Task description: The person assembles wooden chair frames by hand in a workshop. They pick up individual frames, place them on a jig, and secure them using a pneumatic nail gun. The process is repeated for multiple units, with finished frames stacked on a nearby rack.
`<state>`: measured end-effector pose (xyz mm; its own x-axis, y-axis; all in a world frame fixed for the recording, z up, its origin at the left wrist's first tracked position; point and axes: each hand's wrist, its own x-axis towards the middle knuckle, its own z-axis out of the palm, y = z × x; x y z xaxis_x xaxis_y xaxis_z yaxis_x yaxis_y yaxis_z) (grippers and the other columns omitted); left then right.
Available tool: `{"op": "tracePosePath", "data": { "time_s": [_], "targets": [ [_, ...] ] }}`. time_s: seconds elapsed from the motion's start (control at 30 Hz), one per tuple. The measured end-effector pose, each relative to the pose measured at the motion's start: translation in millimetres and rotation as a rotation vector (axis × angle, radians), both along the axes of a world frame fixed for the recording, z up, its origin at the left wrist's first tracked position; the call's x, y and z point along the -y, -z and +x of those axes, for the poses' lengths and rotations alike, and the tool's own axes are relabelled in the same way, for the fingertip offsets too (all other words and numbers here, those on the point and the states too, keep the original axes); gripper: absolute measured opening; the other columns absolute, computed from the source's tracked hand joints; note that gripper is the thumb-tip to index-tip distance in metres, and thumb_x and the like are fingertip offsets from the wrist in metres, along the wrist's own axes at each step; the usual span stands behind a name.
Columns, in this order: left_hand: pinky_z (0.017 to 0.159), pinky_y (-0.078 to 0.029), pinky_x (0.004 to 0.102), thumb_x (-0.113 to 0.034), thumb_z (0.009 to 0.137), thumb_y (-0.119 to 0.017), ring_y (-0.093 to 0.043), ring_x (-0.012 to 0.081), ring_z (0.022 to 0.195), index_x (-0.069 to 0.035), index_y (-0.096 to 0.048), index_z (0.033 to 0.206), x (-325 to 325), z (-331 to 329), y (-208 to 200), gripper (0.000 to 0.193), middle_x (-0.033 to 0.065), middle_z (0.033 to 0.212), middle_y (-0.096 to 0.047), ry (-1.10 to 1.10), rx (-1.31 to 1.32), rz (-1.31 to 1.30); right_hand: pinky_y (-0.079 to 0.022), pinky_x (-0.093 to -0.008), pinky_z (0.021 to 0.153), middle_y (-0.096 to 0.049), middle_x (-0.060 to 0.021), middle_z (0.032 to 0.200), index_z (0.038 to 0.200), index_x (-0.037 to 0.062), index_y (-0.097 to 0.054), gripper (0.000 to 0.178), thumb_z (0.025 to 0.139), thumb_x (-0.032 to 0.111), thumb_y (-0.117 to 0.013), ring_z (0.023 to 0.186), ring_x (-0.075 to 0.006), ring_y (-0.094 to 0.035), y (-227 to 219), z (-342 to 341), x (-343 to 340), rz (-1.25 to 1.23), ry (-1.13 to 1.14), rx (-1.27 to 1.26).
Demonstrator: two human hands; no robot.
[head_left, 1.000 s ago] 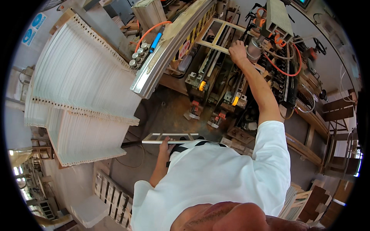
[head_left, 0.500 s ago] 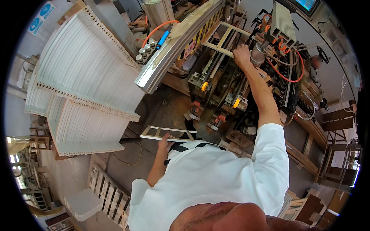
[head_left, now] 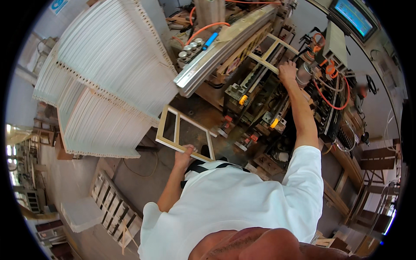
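Note:
My left hand (head_left: 185, 155) is closed round the lower rail of a small wooden frame (head_left: 177, 128) with a crossbar, held tilted in front of my waist. Its edges are white and its face is pale wood. Farther off to the right, my right hand (head_left: 287, 72) grips the near corner of a second wooden frame (head_left: 263, 62), which lies across the rails of a machine (head_left: 255, 93). The fingertips of that hand are partly hidden. Just right of it stands a metal cylinder (head_left: 304, 74) on the machine.
Tall stacks of white slatted pieces (head_left: 115, 65) rise on the left. A long metal beam (head_left: 225, 50) carries a blue marker (head_left: 210, 41). Orange hoses (head_left: 323, 93) loop beside the cylinder, below a lit screen (head_left: 353, 17). A slatted pallet (head_left: 115, 206) lies lower left.
The frame in my left hand has swung up and tilted, so its face shows more. My right hand stays on the machine's frame. The whole view has shifted.

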<state>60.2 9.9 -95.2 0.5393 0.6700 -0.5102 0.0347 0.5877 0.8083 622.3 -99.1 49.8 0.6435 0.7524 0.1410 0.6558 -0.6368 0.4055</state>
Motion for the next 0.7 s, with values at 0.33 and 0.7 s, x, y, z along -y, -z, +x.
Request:
{"op": "tracePosePath", "data": {
  "time_s": [0.33,0.7],
  "targets": [
    [0.077,-0.05,0.0276,-0.007,0.083,-0.064,-0.063,0.0136,0.085,0.002,-0.064,0.096,-32,-98,-193,0.015,0.0079,0.086,-0.067,0.26,-0.2,0.663,-0.044,-0.0454,0.084,-0.065,-0.0114,0.091,0.088,0.0098,-0.068,0.018,0.077,0.023,-0.065,0.097,-0.0314,-0.058,15,7,-1,0.042,0.014,0.122],
    [0.062,-0.052,0.0255,-0.037,0.089,-0.065,-0.061,0.0139,0.071,0.002,-0.051,0.121,-133,-318,-348,0.052,0.007,0.092,-0.06,-0.416,0.024,1.093,-0.047,-0.0449,0.086,-0.062,-0.0183,0.111,0.109,0.0033,-0.064,0.041,0.086,0.037,-0.064,0.101,-0.0353,-0.058,-33,-84,-57,0.518,0.052,-0.099]
  ]
}}
